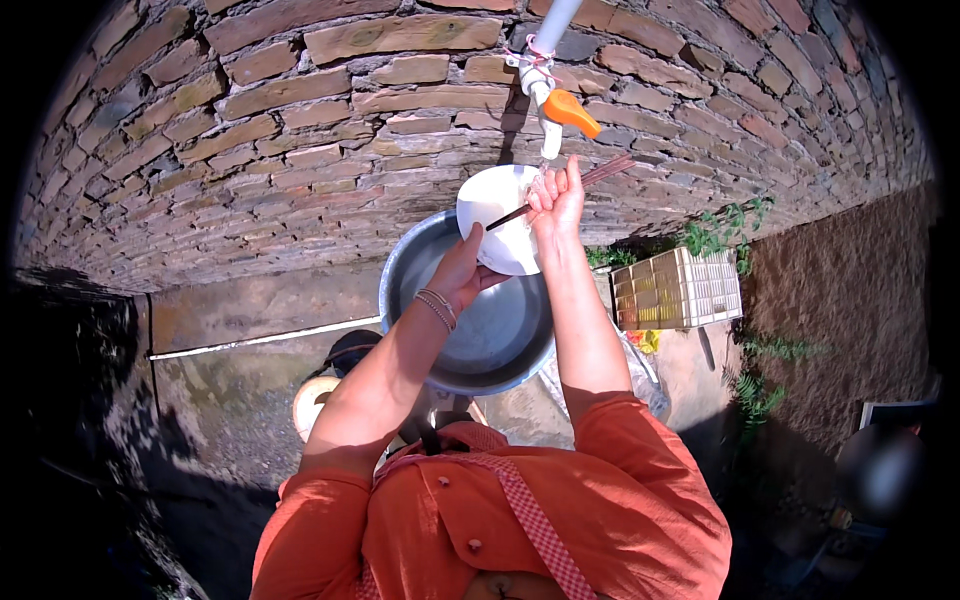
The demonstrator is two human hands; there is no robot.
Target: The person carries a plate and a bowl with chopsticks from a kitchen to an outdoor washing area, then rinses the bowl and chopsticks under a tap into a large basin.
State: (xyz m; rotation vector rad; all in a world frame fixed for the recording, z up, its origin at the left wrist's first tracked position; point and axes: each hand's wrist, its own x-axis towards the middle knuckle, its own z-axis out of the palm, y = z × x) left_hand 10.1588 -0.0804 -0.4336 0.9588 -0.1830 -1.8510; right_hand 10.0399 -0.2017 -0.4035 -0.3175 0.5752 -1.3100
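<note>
My left hand (461, 268) is closed on the near rim of a round white dish (482, 195); whether it is a plate or a shallow bowl I cannot tell. Several dark chopsticks (608, 170) stick out on both sides of my right hand (556, 203), which is closed around them. That hand is at the dish's right edge, just under the spout of a white tap (551, 135) with an orange handle (572, 113). Water seems to run from the spout onto the fingers. Beneath the dish sits a wide grey basin (480, 345), holding some water.
Behind the tap rises a brick wall (400, 70), with a pale pipe (556, 25) leading to the tap. To the right stands a cream plastic crate (678, 290) beside green plants (728, 225). A round, pale wooden-looking object (308, 408) lies left of the basin.
</note>
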